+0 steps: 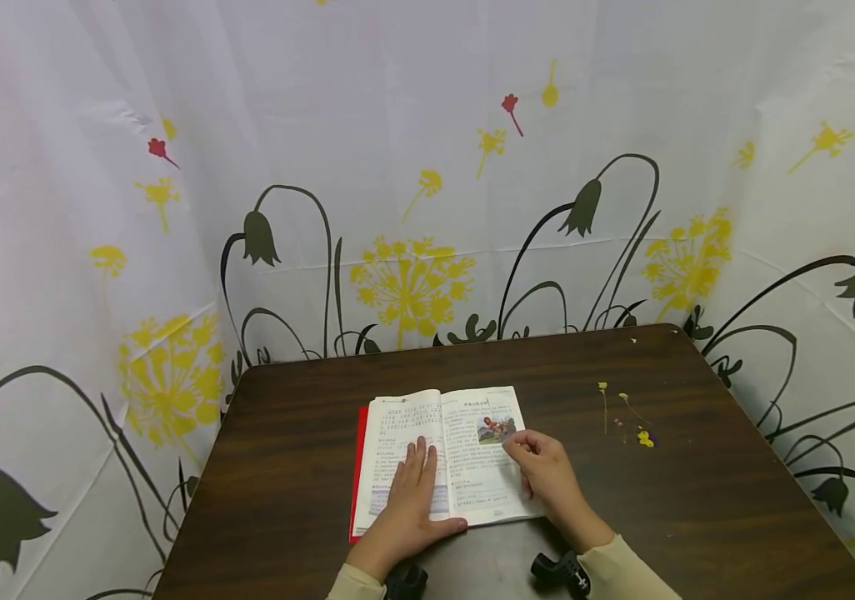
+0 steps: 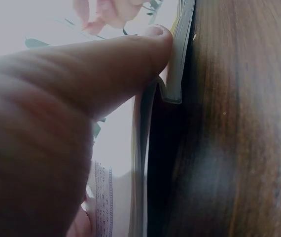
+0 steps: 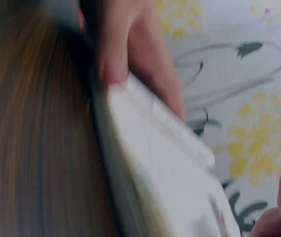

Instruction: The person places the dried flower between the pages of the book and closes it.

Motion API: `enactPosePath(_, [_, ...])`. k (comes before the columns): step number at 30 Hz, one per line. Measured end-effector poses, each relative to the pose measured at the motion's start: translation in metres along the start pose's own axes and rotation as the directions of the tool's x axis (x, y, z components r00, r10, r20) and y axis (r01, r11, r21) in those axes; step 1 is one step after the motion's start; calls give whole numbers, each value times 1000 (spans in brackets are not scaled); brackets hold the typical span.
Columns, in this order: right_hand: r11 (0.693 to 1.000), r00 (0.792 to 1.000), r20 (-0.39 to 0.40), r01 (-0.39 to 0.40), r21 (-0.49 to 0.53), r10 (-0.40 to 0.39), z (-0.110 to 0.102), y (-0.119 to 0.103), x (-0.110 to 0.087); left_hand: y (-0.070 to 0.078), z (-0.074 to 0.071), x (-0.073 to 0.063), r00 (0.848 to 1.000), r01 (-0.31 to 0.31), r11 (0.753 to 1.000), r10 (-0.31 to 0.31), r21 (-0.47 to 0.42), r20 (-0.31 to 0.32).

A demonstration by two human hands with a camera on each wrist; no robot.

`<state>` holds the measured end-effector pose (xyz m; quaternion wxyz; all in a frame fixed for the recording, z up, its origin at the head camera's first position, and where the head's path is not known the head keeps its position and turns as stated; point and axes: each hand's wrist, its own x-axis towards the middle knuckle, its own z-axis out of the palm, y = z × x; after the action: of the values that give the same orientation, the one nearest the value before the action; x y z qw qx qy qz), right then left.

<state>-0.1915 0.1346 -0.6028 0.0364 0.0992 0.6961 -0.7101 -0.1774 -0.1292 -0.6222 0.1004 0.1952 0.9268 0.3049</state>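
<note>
An open book (image 1: 408, 417) with printed pages and a red cover lies on the table. Spread over its left page is my left hand (image 1: 414, 500), fingers straight, its thumb (image 2: 145, 49) reaching the near edge by the spine. My right hand (image 1: 547, 475) is over the right page's outer side, just below a coloured picture (image 1: 496, 428). Its thumb and index finger come together with the fingers curled; whether anything thin is between them is hidden. In the right wrist view, fingertips (image 3: 278, 217) show at the lower right, apart from the blurred book (image 3: 165, 163).
Right of the book lie small dried flowers: a yellow one on a straight stem (image 1: 605, 408), another on a slanting stem (image 1: 632, 407), and a yellow-purple bloom (image 1: 647, 438). The brown table (image 1: 277, 467) backs onto a flower-printed curtain (image 1: 397, 167). Black devices (image 1: 558, 571) sit at both wrists.
</note>
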Motion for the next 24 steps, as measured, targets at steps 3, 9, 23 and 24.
enactPosePath(3, [997, 996, 86, -14, 75, 8, 17, -1, -4, -1, 0, -1, 1000, -6, 1000, 6, 11, -8])
enactPosePath(9, [999, 985, 169, -38, 27, 33, 40, 14, -5, -1, 1, -1, 1000, -17, 1000, 18, 17, -14])
enactPosePath(23, [997, 988, 147, -48, -60, 56, 42, 14, -5, 2, -1, -2, 1000, -21, 999, 21, 25, -18])
enactPosePath(24, [997, 986, 157, -42, -69, 53, 42, 14, -5, 2, -1, -2, 1000, -22, 999, 22, 26, -18])
